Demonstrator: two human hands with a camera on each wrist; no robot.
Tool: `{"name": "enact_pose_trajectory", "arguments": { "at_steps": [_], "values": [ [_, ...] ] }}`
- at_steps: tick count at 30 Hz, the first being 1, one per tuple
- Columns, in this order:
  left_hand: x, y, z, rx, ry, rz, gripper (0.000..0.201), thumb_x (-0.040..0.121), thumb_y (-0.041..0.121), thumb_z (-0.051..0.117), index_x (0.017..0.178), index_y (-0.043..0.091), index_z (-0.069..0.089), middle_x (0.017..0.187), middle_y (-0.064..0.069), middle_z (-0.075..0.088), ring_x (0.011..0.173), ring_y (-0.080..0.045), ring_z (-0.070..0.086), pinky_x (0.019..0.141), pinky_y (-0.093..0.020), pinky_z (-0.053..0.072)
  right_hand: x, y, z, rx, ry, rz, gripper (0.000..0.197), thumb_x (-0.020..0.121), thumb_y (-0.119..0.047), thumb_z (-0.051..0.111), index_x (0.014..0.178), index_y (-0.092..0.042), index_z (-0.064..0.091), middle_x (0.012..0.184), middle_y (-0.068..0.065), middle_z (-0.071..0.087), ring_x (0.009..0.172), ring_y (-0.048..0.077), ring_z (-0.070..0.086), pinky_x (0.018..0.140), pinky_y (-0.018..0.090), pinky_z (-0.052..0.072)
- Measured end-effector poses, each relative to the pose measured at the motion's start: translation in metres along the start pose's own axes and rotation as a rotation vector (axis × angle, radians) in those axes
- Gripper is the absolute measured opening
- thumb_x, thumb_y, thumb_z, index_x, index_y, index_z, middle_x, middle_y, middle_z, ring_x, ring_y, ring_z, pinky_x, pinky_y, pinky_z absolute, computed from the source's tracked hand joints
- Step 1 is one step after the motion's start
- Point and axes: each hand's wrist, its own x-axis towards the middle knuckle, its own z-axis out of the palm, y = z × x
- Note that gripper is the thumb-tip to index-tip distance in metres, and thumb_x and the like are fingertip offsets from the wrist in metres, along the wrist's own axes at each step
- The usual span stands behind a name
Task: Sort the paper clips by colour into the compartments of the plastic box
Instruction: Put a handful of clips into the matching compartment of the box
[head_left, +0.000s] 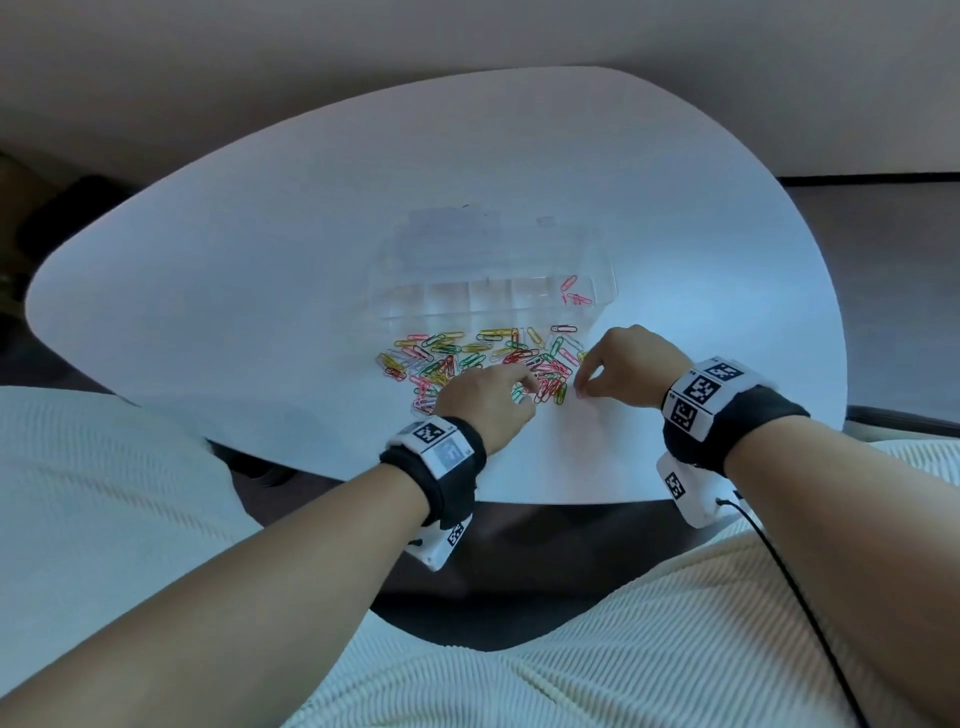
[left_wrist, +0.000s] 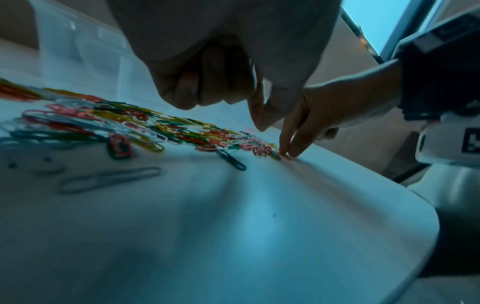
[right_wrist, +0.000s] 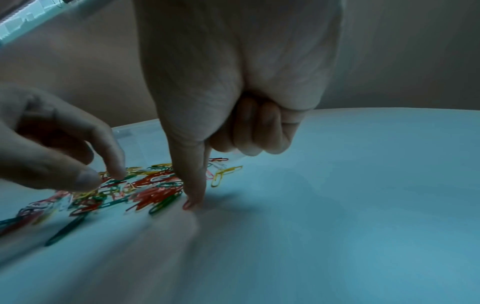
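Step in hand: picking one clip off the pile. Right hand (head_left: 631, 366) grip: thumb and forefinger tips together on a pink clip (right_wrist: 187, 204) flat on the surface (head_left: 260, 270), at the pile's near-right edge. Left hand (head_left: 485, 397) just left of it, fingers bent over the paper clips (head_left: 467, 358); whether it holds one, cannot tell. Plastic box (head_left: 493, 280) beyond the grip, two pink clips (head_left: 574, 291) in its right compartment. Next: probably lift, carry forward, drop there.

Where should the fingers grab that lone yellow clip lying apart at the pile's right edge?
Probably pinch the yellow clip across its long sides, from above. It lies flat on the table, clear of the pile, so nothing blocks either side.
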Motion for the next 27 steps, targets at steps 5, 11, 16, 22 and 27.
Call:
{"name": "enact_pose_trajectory", "arguments": {
  "at_steps": [5,11,16,22,27],
  "values": [
    [0.009,-0.005,0.003,0.102,-0.035,0.026,0.022,0.097,0.035,0.051,0.115,0.035,0.064,0.091,0.001,0.072,0.082,-0.021,0.065,0.074,-0.032,0.054,-0.001,-0.004,0.004,0.009,-0.066,-0.002,0.008,0.075,-0.028,0.080,0.075,-0.034,0.075,0.070,-0.010,0.064,0.056,0.006,0.054,0.048,0.022,0.036],
    [0.017,-0.004,0.003,0.168,-0.046,0.029,0.023,0.096,0.036,0.049,0.107,0.029,0.068,0.088,0.003,0.071,0.084,-0.021,0.064,0.067,-0.028,0.048,0.001,-0.004,0.001,-0.003,-0.005,-0.024,0.018,0.070,-0.033,0.084,0.084,-0.036,0.072,0.069,-0.015,0.052,0.058,0.001,0.047,0.050,0.022,0.033],
    [0.013,-0.005,0.004,0.155,-0.035,0.035,0.018,0.093,0.034,0.051,0.096,0.025,0.067,0.079,0.004,0.069,0.077,-0.021,0.063,0.061,-0.027,0.044,0.003,-0.001,0.005,-0.014,-0.046,0.004,0.015,0.071,-0.033,0.083,0.083,-0.037,0.074,0.077,-0.012,0.061,0.061,0.004,0.054,0.050,0.022,0.035],
    [0.011,-0.001,-0.010,-0.388,0.005,-0.088,0.010,0.087,0.022,0.061,0.081,0.015,0.064,0.088,0.006,0.065,0.087,-0.013,0.060,0.074,-0.027,0.049,0.006,-0.002,0.007,-0.005,-0.049,0.009,0.008,0.073,-0.039,0.081,0.076,-0.036,0.074,0.083,-0.007,0.067,0.069,0.011,0.061,0.056,0.023,0.042],
    [0.013,0.003,-0.028,-0.754,-0.048,-0.133,0.007,0.087,0.020,0.070,0.086,0.013,0.070,0.078,0.011,0.064,0.050,0.010,0.051,0.054,-0.009,0.040,0.005,0.000,0.001,-0.024,-0.086,-0.001,0.017,0.071,-0.039,0.083,0.086,-0.037,0.075,0.077,-0.012,0.060,0.064,0.003,0.054,0.055,0.022,0.039]
  ]
}}
